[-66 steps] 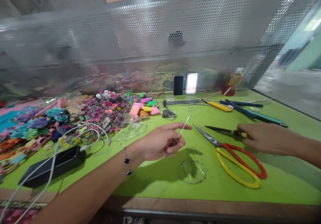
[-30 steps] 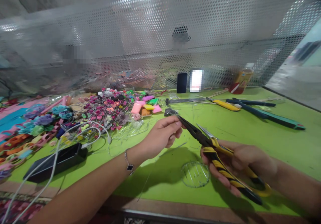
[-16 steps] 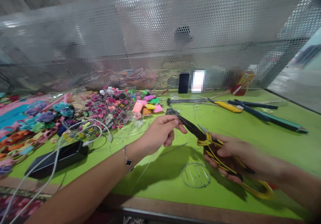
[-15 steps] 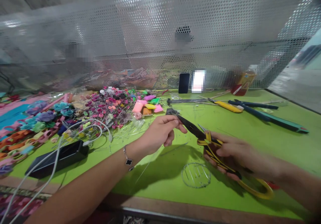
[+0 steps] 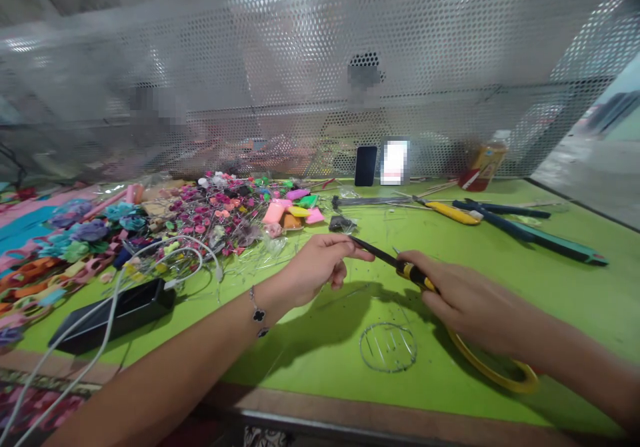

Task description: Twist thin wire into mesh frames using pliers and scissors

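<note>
My right hand (image 5: 453, 293) is wrapped round scissors (image 5: 493, 370) with dark blades and yellow-and-black handles. A large yellow loop shows below the palm. The dark blade slants up and left to the fingertips of my left hand (image 5: 323, 263). There the thumb and index finger are pinched together at the blade's tip; what lies between them is too small to make out. A short silver point sticks up beside the right fingers; I cannot tell what it belongs to. Below my hands, a round wire ring (image 5: 387, 371) lies flat on the green tabletop (image 5: 320, 367), with short wire pieces inside it.
Many small flowers on wire stems (image 5: 220, 213) are heaped at the left, beside bright packets (image 5: 275, 212). A black box (image 5: 117, 317) with a white cable lies front left. Behind stand two phones (image 5: 366, 165) and a bottle (image 5: 485, 167); yellow-handled pliers (image 5: 453, 212) and green-handled cutters (image 5: 563, 243) lie right.
My right hand has turned over, so its back now faces up. The dark blade has rotated with it and shows narrower. My left hand has barely moved.
</note>
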`<action>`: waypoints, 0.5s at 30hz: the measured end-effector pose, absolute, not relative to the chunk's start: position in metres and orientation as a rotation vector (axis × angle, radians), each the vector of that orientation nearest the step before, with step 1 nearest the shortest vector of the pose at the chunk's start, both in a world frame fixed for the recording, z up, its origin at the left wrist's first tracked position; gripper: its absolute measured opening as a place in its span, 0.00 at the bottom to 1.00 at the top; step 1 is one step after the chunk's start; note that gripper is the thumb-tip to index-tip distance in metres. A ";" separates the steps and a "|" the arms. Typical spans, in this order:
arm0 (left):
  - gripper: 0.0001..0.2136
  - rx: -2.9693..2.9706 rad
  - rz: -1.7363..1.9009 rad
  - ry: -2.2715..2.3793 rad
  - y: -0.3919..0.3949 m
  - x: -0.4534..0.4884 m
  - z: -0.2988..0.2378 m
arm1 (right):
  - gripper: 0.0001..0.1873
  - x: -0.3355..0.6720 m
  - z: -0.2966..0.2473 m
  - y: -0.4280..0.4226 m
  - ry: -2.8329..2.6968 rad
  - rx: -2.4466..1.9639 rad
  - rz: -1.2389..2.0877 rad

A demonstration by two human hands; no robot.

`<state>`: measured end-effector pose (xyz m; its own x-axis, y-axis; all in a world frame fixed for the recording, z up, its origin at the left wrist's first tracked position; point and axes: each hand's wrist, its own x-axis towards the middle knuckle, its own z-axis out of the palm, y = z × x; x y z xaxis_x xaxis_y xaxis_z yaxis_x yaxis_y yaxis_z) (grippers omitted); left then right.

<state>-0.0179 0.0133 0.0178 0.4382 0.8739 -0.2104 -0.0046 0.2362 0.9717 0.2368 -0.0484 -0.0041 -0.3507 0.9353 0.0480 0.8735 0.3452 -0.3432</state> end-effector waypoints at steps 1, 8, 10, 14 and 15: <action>0.08 1.174 0.736 0.921 0.013 -0.018 0.019 | 0.28 0.238 -0.006 -0.047 -2.379 -1.640 0.364; 0.09 1.158 0.794 0.810 0.005 -0.017 0.025 | 0.34 0.259 -0.009 -0.024 -2.358 -1.621 0.058; 0.08 1.184 0.833 0.813 0.004 -0.017 0.025 | 0.34 0.271 -0.012 -0.018 -2.347 -1.600 -0.028; 0.07 1.231 0.823 0.793 0.005 -0.017 0.023 | 0.33 0.316 -0.034 -0.002 -2.310 -1.681 -0.199; 0.07 1.248 0.812 0.787 0.005 -0.017 0.022 | 0.32 0.330 -0.041 0.002 -2.275 -1.725 -0.209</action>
<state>-0.0169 0.0052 0.0220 0.4980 0.8646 -0.0664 -0.0942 0.1300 0.9870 0.3300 0.0016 -0.0406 -0.2494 0.9191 0.3050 0.9593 0.2775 -0.0518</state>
